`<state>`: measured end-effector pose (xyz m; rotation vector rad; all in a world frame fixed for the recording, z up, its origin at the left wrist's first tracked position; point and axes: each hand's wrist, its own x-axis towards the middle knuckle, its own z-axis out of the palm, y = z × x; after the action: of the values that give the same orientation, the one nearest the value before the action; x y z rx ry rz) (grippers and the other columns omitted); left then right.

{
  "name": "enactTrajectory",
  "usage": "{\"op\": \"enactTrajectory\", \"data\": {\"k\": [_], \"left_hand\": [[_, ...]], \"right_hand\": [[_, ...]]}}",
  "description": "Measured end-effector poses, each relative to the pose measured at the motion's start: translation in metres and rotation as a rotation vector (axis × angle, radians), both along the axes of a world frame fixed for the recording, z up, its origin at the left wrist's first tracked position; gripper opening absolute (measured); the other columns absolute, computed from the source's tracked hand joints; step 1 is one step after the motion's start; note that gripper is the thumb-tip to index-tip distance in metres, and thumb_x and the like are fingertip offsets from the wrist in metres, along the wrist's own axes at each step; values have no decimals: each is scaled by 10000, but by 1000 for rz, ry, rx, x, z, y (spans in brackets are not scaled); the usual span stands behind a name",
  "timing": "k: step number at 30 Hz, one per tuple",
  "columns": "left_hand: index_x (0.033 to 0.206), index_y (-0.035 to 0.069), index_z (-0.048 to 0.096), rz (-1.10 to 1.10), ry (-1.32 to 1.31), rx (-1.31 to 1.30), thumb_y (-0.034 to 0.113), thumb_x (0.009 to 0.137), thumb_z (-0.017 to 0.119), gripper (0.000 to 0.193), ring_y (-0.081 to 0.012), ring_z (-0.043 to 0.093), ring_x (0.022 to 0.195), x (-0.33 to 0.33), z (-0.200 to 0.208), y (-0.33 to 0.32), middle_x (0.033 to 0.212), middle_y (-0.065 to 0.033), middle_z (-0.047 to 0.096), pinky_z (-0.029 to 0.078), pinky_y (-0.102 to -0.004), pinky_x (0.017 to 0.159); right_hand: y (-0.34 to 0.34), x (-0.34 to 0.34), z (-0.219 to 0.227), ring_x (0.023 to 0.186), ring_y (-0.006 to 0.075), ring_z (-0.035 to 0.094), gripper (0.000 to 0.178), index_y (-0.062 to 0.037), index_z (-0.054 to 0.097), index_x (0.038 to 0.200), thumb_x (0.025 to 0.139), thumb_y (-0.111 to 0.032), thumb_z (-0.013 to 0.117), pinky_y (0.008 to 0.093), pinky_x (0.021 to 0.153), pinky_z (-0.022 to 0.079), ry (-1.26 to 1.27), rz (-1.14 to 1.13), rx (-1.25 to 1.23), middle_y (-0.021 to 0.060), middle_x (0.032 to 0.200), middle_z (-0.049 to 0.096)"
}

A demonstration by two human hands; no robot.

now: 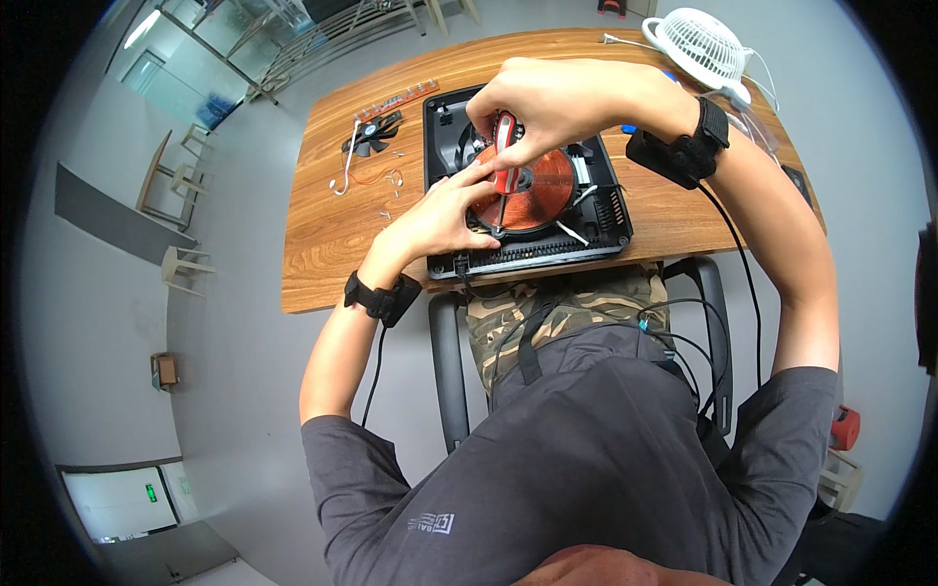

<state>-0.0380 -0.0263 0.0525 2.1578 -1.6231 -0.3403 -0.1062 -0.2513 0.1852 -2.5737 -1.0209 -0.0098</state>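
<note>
Both hands meet over the copper coil [537,190], right hand [557,98] clasping a red screwdriver [505,156].

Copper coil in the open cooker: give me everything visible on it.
The copper coil is a flat, round disc of tightly wound reddish-orange wire with a dark hub at its middle. It lies level inside the black open casing on the wooden table, with white strips radiating from under its rim. The left hand rests fingertips on its left edge. The right hand holds a red-handled screwdriver upright over it, tip down near the hub. Its upper part is hidden by the hands.
</note>
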Motion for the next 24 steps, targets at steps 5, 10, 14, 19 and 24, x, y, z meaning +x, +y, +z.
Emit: {"op": "enactTrajectory", "data": {"k": [5, 10, 14, 19, 24], "left_hand": [[1382, 66, 565, 13, -24, 17, 254, 676, 889, 800, -374, 443, 1366, -1, -1, -1, 1471, -190, 473, 389, -447, 1135], [1430, 91, 531, 23, -60, 62, 297, 690, 882, 845, -371, 444, 1367, 3, -7, 1, 1468, -203, 480, 373, -448, 1152], [1347, 82, 574, 25, 8, 54, 347, 696, 867, 762, -358, 416, 1382, 5, -7, 0, 1489, -157, 437, 342, -533, 1133], [1345, 60, 576, 59, -8, -9, 344, 674, 883, 791, -339, 528, 1270, -2, -7, 5, 1364, -182, 552, 410, -483, 1087], [1469, 85, 486, 80, 138, 121, 312, 690, 889, 906, -331, 383, 1434, -5, 6, -2, 1572, -174, 374, 328, -418, 1184]], "right_hand": [[3, 2, 0, 710, 307, 684, 354, 29, 659, 878, 809, -293, 788, 374, 651, 538, 15, 22, -11, 177, 764, 693], [15, 2, 4, 693, 305, 685, 358, 30, 668, 877, 812, -299, 793, 375, 628, 538, -18, 51, -64, 177, 763, 696], [30, 1, 8, 757, 311, 715, 346, 51, 684, 848, 777, -268, 799, 392, 693, 575, -31, 40, -103, 179, 798, 720], [59, -7, 18, 699, 342, 692, 344, 42, 684, 885, 808, -278, 782, 411, 630, 552, -22, -59, -312, 190, 748, 691], [67, -7, 19, 694, 359, 697, 374, 60, 683, 876, 816, -298, 778, 429, 640, 571, -11, -140, -406, 215, 750, 695]]}}
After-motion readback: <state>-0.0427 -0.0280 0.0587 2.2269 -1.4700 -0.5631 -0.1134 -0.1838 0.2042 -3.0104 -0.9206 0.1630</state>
